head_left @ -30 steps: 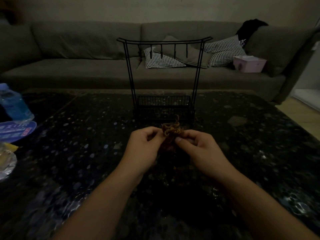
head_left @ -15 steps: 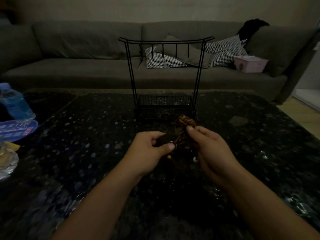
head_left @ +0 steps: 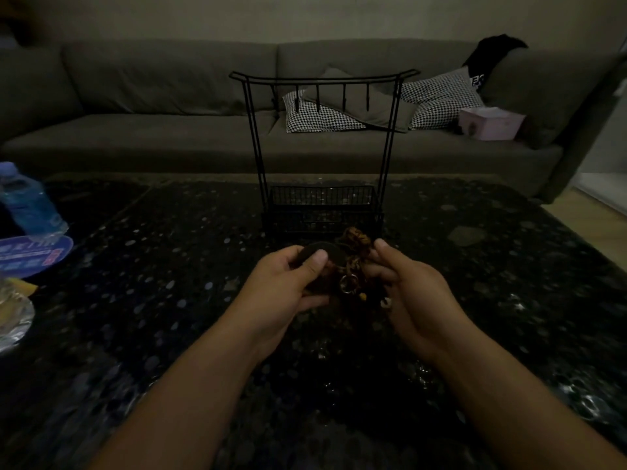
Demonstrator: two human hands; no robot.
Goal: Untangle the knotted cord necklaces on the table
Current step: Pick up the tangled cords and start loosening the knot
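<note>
Head view: both hands are raised just above the dark speckled table (head_left: 135,300), with the tangle of brown cord necklaces (head_left: 354,252) held between them. The left hand (head_left: 288,286) curls round a dark round disc (head_left: 322,254), thumb pressed on its near face; whether the disc belongs to the cords is hard to tell in the dim light. The right hand (head_left: 407,286) pinches the tangle's right side, fingers bent round the cords. Below the grip a small metal ring (head_left: 347,284) and a pale bead dangle. Just beyond the grip stands a black wire rack (head_left: 322,147) with hooks and a basket base. Far left of the grip are a blue bottle (head_left: 29,205) and a blue printed card (head_left: 34,254). Behind the table runs a grey sofa (head_left: 152,96) with checked cushions (head_left: 437,96).
</note>
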